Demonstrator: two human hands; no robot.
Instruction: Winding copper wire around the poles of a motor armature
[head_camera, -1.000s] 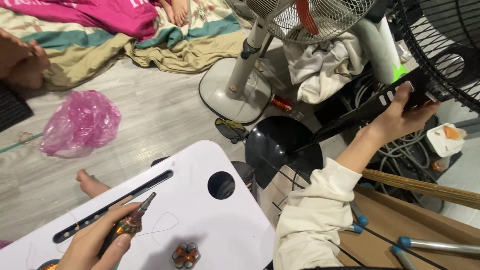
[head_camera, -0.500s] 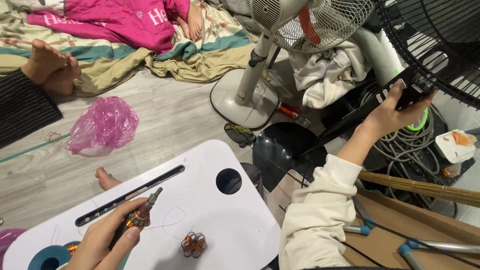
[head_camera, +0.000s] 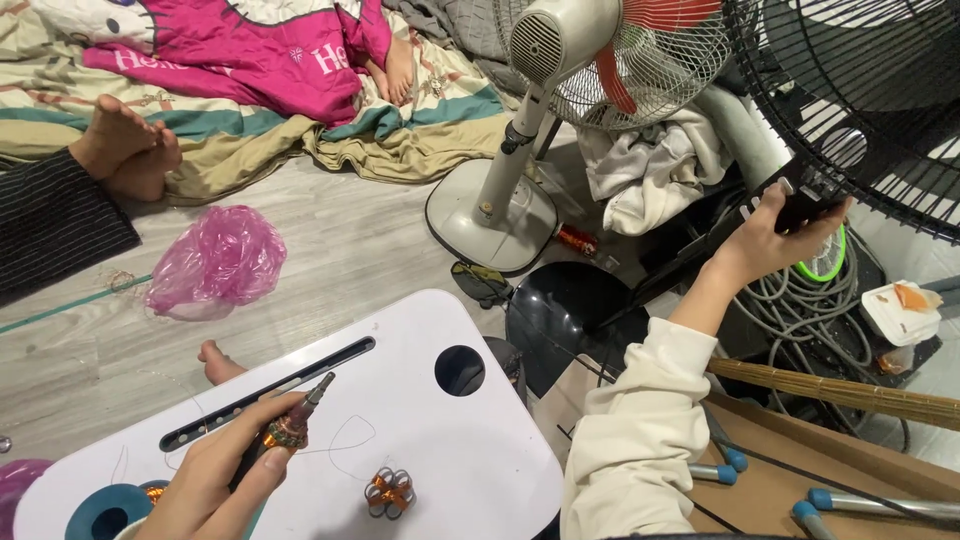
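Since the earlier frame the view has swung up and left, so the white lap table (head_camera: 470, 450) sits lower in the picture and more of the bedding shows. The right hand (head_camera: 770, 235) has kept its place at the fan control, and the left hand has barely shifted on the table.

The left hand (head_camera: 225, 475) is curled round a slim tool (head_camera: 290, 430), pinching it between thumb and fingers. The tool has a dark handle, a copper-wound collar and a metal tip that slants up to the right above the table's long dark slot (head_camera: 265, 392). Just right of that hand, apart from it, a small copper-wound coil piece (head_camera: 388, 492) lies on the table, ringed by pale lobes. A thin wire loop (head_camera: 345, 440) curls between the tool and the coil piece.

The right hand, on a cream sleeve (head_camera: 640, 440), reaches well away from the table. Its fingers are wrapped round a black control box (head_camera: 800, 200) at the edge of a large black fan grille (head_camera: 860, 90).

Farther out stand a white pedestal fan (head_camera: 530, 120) with red blades, a crumpled pink plastic bag (head_camera: 215, 260) on the floor, and a pink printed garment (head_camera: 250, 50) on striped bedding. A small white carton (head_camera: 900, 312) with an orange patch lies at the right.
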